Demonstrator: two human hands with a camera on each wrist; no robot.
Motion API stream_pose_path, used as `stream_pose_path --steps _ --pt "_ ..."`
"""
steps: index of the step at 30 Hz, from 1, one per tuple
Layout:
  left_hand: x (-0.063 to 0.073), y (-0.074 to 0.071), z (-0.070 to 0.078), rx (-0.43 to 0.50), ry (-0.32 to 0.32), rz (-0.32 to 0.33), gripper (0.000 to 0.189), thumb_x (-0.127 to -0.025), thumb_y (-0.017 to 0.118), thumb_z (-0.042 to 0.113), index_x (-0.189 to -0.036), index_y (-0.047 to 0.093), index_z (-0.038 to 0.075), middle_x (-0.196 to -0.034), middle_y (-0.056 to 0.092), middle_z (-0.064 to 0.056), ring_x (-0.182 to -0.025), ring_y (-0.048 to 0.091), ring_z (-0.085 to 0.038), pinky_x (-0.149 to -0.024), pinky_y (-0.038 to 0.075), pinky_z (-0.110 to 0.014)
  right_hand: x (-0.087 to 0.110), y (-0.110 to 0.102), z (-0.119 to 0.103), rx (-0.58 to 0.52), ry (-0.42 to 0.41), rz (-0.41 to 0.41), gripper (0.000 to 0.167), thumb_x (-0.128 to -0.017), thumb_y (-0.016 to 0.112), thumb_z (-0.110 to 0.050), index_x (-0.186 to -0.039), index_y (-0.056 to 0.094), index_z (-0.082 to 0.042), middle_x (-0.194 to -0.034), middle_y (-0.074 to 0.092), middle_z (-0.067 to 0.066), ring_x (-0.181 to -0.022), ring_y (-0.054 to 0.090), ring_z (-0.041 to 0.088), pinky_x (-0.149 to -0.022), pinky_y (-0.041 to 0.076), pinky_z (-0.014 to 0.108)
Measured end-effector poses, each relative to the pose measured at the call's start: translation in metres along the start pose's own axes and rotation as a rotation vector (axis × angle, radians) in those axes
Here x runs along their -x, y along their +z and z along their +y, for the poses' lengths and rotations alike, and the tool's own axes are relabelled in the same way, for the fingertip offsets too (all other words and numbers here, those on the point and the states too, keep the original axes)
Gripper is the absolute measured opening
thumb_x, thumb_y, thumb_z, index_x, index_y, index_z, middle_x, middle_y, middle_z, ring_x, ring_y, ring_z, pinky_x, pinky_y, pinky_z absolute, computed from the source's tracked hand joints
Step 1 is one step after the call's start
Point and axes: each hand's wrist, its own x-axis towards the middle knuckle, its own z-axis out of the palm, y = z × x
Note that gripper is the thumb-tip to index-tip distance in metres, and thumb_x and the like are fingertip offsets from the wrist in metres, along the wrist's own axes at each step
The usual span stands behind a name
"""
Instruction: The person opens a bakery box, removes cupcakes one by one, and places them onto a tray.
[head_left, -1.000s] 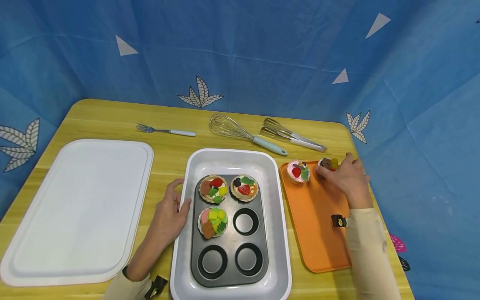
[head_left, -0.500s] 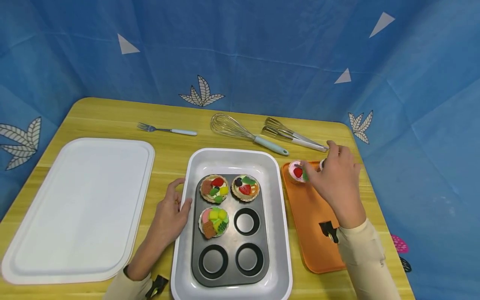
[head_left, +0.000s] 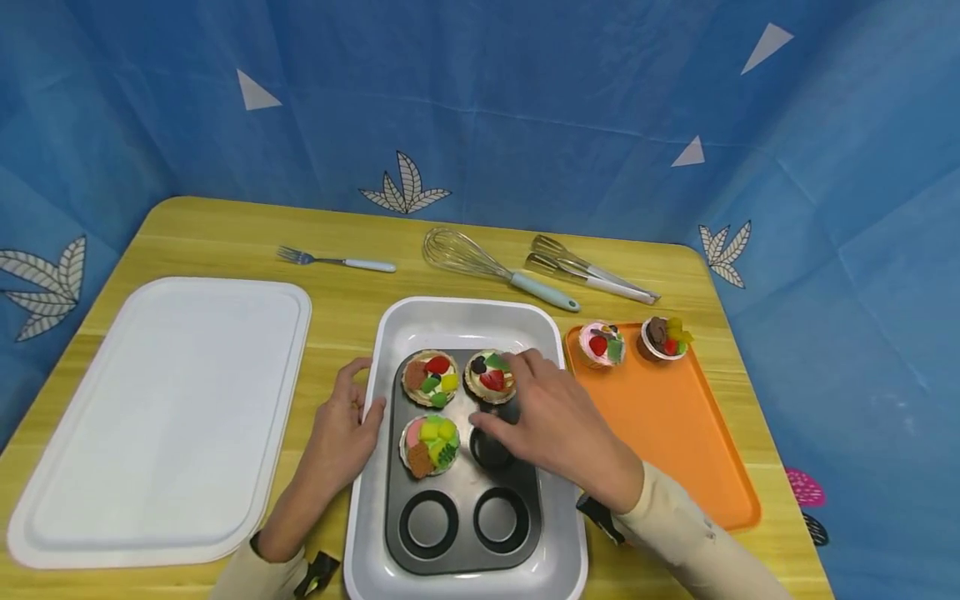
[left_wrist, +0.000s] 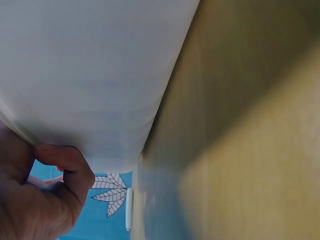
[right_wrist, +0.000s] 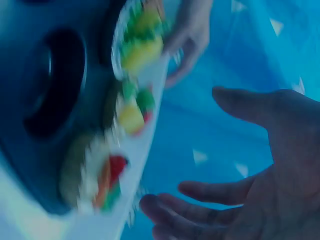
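Note:
My left hand [head_left: 343, 425] holds the left rim of a deep white tray [head_left: 420, 312], its thumb over the edge; the left wrist view shows the thumb and fingers at that rim. Inside lies a dark muffin tin [head_left: 463, 512] with three topped tarts: one back left [head_left: 430, 379], one back right [head_left: 489, 375] and one middle left [head_left: 430, 446]. My right hand [head_left: 558, 421] hovers over the tin's right side, thumb and fingers spread, holding nothing. On the orange tray [head_left: 675, 442] stand a pink cupcake [head_left: 602, 344] and a chocolate-topped cupcake [head_left: 663, 339].
A flat white tray [head_left: 165, 417] lies on the left of the wooden table [head_left: 345, 308]. Along the back are a fork [head_left: 337, 260], a whisk [head_left: 498, 271] and metal tongs [head_left: 592, 271]. Blue cloth [head_left: 465, 108] hangs behind.
My right hand has left the chocolate-topped cupcake, which stays on the orange tray, and has moved left over the muffin tin. The left hand keeps its hold on the deep tray.

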Motion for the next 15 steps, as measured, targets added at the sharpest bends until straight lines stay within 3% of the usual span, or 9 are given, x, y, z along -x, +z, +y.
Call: stream_pose_path --steps 8,15 --pt "0.001 0.001 -0.001 0.005 0.012 0.008 0.052 -0.096 0.061 0.006 -0.144 0.041 0.008 -0.070 0.050 -0.004 -0.052 0.046 -0.013 -0.048 0.040 -0.028 -0.008 0.025 -0.031 0.017 -0.078 -0.256 0.093 -0.080 0.067 -0.071 -0.138 0.054 0.001 -0.128 0.059 0.019 -0.111 0.060 0.032 -0.095 0.050 0.048" --pt "0.001 0.001 -0.001 0.007 0.022 0.016 0.052 -0.096 0.062 0.005 -0.144 0.041 0.008 -0.071 0.050 -0.004 -0.052 0.045 -0.012 -0.048 0.040 -0.027 -0.012 0.041 -0.043 0.080 -0.085 -0.343 0.095 -0.078 0.066 -0.074 -0.135 0.056 0.001 -0.129 0.059 0.018 -0.119 0.058 0.032 -0.098 0.048 0.048"
